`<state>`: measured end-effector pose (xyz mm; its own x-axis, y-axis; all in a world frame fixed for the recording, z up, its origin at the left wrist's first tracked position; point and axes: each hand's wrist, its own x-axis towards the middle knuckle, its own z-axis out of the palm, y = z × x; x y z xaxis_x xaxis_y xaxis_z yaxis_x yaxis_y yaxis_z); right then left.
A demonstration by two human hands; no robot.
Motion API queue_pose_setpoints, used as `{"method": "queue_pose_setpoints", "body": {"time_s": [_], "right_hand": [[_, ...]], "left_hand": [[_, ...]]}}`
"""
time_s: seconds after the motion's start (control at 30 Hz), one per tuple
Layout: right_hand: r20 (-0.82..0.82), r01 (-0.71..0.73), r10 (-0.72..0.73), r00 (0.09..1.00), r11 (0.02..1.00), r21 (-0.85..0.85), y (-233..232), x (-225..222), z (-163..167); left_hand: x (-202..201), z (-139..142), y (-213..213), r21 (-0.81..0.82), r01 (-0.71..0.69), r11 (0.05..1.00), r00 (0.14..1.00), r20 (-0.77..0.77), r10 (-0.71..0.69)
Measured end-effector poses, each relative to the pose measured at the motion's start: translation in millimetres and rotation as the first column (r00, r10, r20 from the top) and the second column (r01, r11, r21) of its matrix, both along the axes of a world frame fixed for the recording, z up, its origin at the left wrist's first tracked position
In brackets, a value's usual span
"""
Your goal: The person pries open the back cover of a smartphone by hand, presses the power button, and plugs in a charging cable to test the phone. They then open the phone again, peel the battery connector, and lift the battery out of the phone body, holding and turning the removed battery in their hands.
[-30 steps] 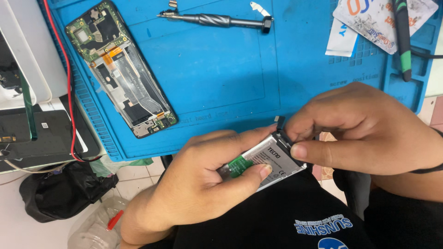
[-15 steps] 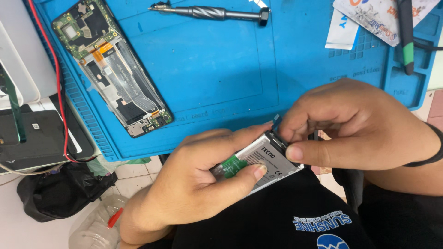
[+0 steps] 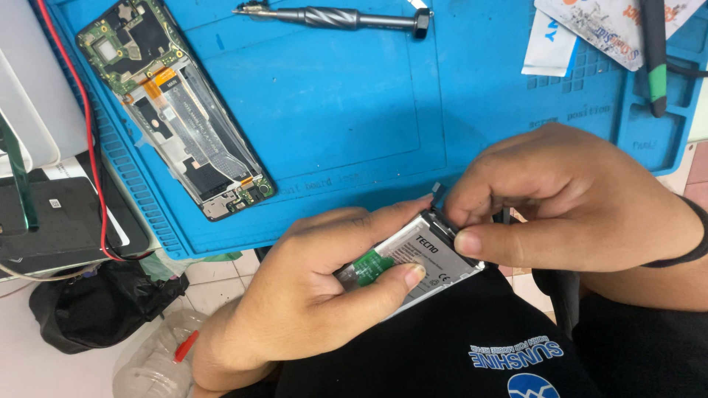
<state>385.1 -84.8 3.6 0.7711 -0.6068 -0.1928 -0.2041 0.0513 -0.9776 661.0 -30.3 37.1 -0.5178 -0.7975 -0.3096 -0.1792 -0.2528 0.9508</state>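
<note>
Phone battery (image 3: 420, 258), silver with green tab, at lower centre of frame, above dark lap. Left hand (image 3: 310, 302) grips its lower end; right hand (image 3: 568, 199) pinches its upper corner. Opened phone (image 3: 173, 110) lies upper left on blue mat (image 3: 354, 110); screwdriver (image 3: 332, 16) at top.

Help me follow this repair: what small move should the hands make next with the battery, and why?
Probably keep peeling: the right hand pinches a small black tab at the top corner of the flat silver-grey phone battery, while the left hand clamps it by its edges. The tab looks only partly lifted.
</note>
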Motion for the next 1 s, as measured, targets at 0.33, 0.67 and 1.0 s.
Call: {"method": "queue_pose_setpoints", "body": {"time_s": [0.33, 0.67, 1.0], "right_hand": [[0.111, 0.027, -0.052, 0.992, 0.978, 0.209, 3.9, 1.0, -5.4], [0.175, 0.068, -0.120, 0.977, 0.958, 0.278, 10.7, 1.9, -13.5], [0.224, 0.051, -0.123, 0.967, 0.952, 0.302, 9.6, 2.4, -17.9]], "left_hand": [[1.8, -3.2, 0.7, -0.012, -0.003, 1.000, 0.998, -0.058, 0.003], [5.6, -6.0, -1.5, 0.013, 0.026, 1.000, 0.996, -0.089, -0.025], [8.8, -8.1, -5.5, 0.002, 0.049, 0.999, 0.994, -0.098, -0.048]]}}
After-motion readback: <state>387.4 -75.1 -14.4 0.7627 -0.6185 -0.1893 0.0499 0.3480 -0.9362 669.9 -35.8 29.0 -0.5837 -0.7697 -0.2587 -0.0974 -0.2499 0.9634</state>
